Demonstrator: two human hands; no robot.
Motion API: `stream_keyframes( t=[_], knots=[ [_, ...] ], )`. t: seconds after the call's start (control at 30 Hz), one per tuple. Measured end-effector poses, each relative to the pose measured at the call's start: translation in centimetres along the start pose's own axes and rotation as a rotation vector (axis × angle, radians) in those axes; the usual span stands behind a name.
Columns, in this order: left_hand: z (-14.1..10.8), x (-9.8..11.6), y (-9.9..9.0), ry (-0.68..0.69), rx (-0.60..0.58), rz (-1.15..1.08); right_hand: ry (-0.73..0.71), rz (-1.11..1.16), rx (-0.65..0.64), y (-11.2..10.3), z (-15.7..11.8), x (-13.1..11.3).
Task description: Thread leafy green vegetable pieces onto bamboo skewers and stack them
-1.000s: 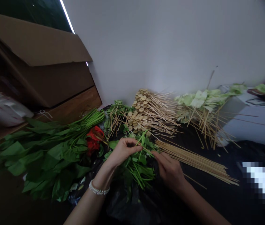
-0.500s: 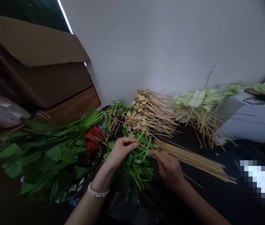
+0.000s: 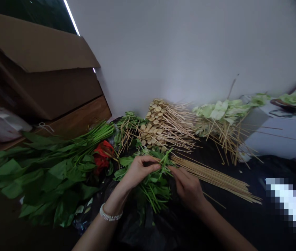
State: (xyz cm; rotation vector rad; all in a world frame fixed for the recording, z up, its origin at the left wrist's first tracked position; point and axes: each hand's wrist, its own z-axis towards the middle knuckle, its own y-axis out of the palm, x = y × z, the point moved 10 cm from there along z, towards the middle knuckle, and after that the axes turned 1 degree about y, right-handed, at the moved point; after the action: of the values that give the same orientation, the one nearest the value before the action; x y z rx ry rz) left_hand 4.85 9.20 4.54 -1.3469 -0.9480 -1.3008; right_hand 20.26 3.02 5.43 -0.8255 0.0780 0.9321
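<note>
My left hand (image 3: 141, 170), with a white beaded bracelet at its wrist, pinches green leafy-vegetable stems (image 3: 165, 158) between thumb and fingertips. Close on the right, my right hand (image 3: 188, 183) is closed in a pinch around a thin bamboo skewer, mostly hidden by the fingers and stems. Both hands are above a loose heap of cut greens (image 3: 154, 195) on black plastic. Just beyond my right hand lies a bundle of bare bamboo skewers (image 3: 221, 179).
Skewered pale round slices (image 3: 154, 120) are piled against the wall, with skewered greens (image 3: 130, 122) left of them and skewered cabbage-like leaves (image 3: 222, 109) to the right. Large leafy greens (image 3: 51, 174), a red bag (image 3: 103, 155) and a cardboard box (image 3: 56, 87) occupy the left side.
My left hand has shifted slightly right, bringing its fingertips closer to my right hand. The stems between the hands now sit more bunched together. My right hand has barely moved.
</note>
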Motion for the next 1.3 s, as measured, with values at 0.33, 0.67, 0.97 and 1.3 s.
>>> stream_keyframes(
  t=[0.33, 0.67, 0.97, 1.3],
  knots=[
    [-0.6, 0.8, -6.7, 0.127, 0.419, 0.15, 0.363, -0.091, 0.284, -5.7, 0.2, 5.6],
    [-0.5, 1.7, -1.6, 0.299, 0.019, 0.951, 0.398, -0.09, 0.292, -6.4, 0.4, 6.3],
    [-0.1, 0.8, -3.9, 0.282, 0.092, 1.013, 0.32, -0.03, 0.246, -5.3, 0.7, 4.6],
    [-2.8, 6.0, -8.7, 0.367, 0.61, 0.093, 0.056, -0.029, 0.165, -3.1, 0.5, 1.7]
  ],
)
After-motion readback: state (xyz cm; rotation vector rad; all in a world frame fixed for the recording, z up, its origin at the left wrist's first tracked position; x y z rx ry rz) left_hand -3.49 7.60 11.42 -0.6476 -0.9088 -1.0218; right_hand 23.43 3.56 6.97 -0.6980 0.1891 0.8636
